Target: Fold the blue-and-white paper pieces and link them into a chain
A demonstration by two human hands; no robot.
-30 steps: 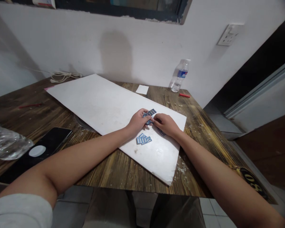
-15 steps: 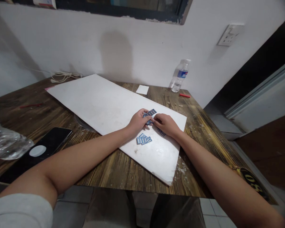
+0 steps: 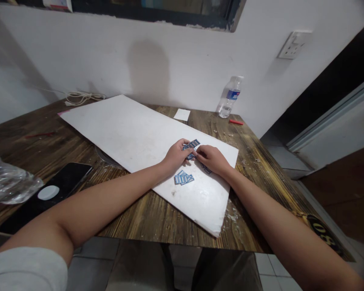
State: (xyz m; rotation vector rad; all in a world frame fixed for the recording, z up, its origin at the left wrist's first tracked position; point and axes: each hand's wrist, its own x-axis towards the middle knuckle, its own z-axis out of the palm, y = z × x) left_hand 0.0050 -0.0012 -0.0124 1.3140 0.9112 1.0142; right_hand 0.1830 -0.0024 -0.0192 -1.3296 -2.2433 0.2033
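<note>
Barely anything has moved since the earlier frame; on a white foam board point(image 3: 133, 133) atop the wooden counter point(image 3: 133, 218), a small stack of cut strips point(image 3: 183, 178) lies below the left hand point(image 3: 176, 155), which pinches blue-printed paper strips point(image 3: 193, 143); the right hand point(image 3: 210, 158) curls in beside them, its grip unclear.

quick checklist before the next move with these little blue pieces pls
1. Left hand on the blue-printed pieces: ok
2. Right hand at those same pieces: ok
3. Separate pile lying flat on the white foam board, apart from both hands: ok
4. Number of pieces by the right hand: cannot tell, partly hidden
5. Left forearm clear of the black phone: cannot tell
</note>
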